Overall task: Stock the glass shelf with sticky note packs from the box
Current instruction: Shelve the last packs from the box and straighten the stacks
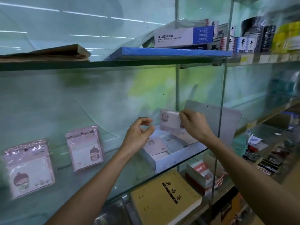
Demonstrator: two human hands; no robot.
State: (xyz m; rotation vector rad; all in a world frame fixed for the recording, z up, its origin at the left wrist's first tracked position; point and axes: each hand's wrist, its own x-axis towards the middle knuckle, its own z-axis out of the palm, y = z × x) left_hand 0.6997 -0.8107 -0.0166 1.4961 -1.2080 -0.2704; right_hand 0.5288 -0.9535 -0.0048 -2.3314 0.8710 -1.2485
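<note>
Pink cellophane-wrapped sticky note pack (pixel 170 120): upright above white cardboard box (pixel 164 161) at shelf's 3 o'clock, long axis vertical | judged light, slippery, flexible; hold top edge | right hand (pixel 194 125) grip pinches its top corner | left hand (pixel 139 132) grip curled, empty | two packs (pixel 85 147) lie at 9 o'clock on glass shelf (pixel 113 184).

The shelf (pixel 113 184) was smooth, clear glass with a greenish edge. The packs (pixel 85 147) wore glossy, crinkled plastic film over matt pink paper. The box (pixel 172 161) was matt white cardboard, and the notebook (pixel 164 198) had a dull yellow-brown paper cover.
</note>
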